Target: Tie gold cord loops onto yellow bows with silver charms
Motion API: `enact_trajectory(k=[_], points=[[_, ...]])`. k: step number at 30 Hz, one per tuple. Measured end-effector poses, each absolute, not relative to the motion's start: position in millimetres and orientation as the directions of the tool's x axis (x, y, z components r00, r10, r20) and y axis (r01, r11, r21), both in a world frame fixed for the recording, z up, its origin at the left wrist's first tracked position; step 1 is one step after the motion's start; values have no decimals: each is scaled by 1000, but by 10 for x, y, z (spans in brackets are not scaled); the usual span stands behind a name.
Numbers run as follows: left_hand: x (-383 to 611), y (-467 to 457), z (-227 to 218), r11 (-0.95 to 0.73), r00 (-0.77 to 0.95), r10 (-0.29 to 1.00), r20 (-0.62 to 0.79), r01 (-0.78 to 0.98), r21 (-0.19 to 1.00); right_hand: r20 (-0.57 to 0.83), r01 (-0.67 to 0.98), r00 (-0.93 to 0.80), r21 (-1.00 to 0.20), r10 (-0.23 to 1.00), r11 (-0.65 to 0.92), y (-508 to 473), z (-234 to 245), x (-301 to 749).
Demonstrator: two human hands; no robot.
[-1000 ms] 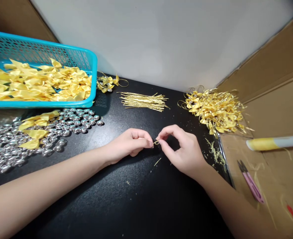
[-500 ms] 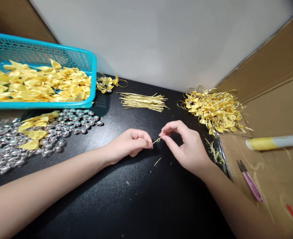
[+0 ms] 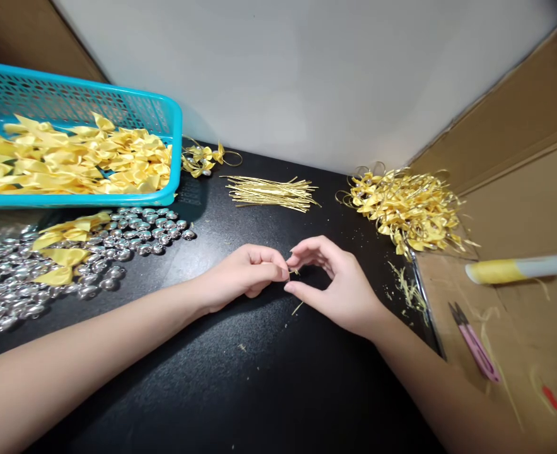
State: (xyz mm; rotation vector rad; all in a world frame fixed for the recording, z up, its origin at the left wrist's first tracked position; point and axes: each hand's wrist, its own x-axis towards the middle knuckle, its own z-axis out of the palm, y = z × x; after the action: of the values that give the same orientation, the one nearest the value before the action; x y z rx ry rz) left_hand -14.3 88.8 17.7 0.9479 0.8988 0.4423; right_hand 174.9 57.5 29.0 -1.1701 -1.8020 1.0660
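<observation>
My left hand [image 3: 254, 270] is closed, its thumb and index finger pinching a short gold cord [image 3: 294, 272] whose looped end pokes out to the right. My right hand [image 3: 332, 284] is beside it with thumb and fingers apart around that end; nothing shows between them. Beyond both hands lies a bundle of straight gold cords [image 3: 273, 193]. A loose gold snippet [image 3: 298, 308] rests on the black table [image 3: 240, 391] just below the fingers.
At left, a blue basket [image 3: 175, 151] holds yellow ribbon bows [image 3: 131, 157]; shiny silver beads [image 3: 136, 236] spread before it. Bows with gold loops are heaped at right [image 3: 405, 208], several more [image 3: 202, 159] beside the basket. Pink thread snips [image 3: 475, 347] lie on cardboard [image 3: 533, 334].
My right hand has moved slightly left and opened, its thumb and fingertips parting from the cord's looped end. My left hand keeps its pinch in nearly the same place.
</observation>
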Motion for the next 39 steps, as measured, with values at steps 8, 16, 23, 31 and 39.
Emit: enact_trajectory(k=[8, 16, 23, 31, 39], points=[[-145, 894, 175, 542, 575, 675, -462, 38, 839, 298, 380, -298, -835, 907, 399, 567, 334, 1720], [-152, 886, 181, 543, 578, 668, -469, 53, 838, 403, 397, -350, -754, 846, 524, 585, 374, 1772], [-144, 886, 187, 530, 561, 679, -473, 72, 845, 454, 384, -370, -719, 810, 579, 593, 448, 1811], [-131, 890, 213, 526, 555, 681, -478, 84, 846, 455, 428, -357, -696, 816, 576, 601, 497, 1863], [-137, 886, 202, 524, 560, 680, -473, 80, 848, 474, 423, -407, -660, 781, 621, 620, 582, 1940]])
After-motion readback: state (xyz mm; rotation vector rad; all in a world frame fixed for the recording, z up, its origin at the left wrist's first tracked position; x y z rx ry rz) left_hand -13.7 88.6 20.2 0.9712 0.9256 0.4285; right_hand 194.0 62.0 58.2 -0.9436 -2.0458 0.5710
